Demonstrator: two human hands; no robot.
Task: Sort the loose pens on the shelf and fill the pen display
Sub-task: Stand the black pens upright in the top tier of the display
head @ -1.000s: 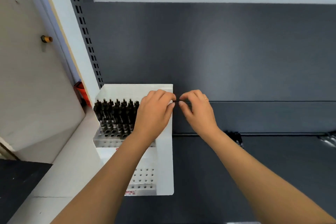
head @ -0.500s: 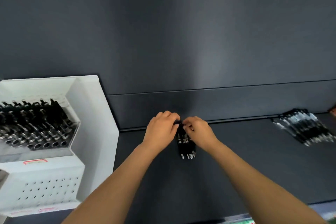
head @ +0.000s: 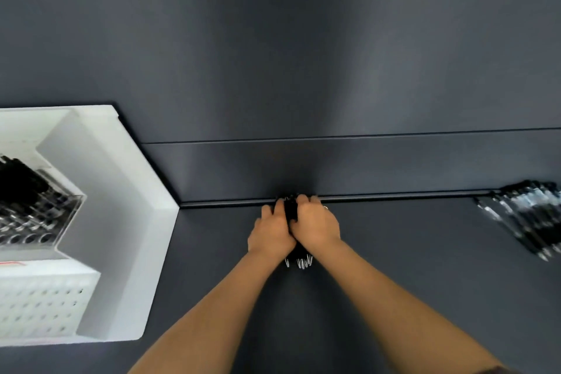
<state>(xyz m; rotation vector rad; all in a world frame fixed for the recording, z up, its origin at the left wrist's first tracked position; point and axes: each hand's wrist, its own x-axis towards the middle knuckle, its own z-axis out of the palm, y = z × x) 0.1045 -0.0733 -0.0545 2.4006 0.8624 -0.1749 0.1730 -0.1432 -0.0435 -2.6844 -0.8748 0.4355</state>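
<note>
Both hands are cupped around one small bundle of black pens [head: 299,256], the fingers [head: 305,200] curled and pressed inward from either side so that the left hand [head: 271,235] and right hand [head: 317,226] touch over it. Only the metal tips show, protruding toward the wearer below the palms; the barrels are mostly hidden. The bundle lies on the dark shelf [head: 394,267], close against its back panel. The step in hand appears to be gathering and squaring loose pens into one aligned handful. A second pile of loose pens [head: 528,218] lies well apart at the right edge, blurred. The white pen display [head: 145,212] stands at the left, its clear tier holding pens, its lower perforated tier apparently unfilled. The next move likely calls for a firm single-hand hold, a carry left, and insertion into open holes.
</note>
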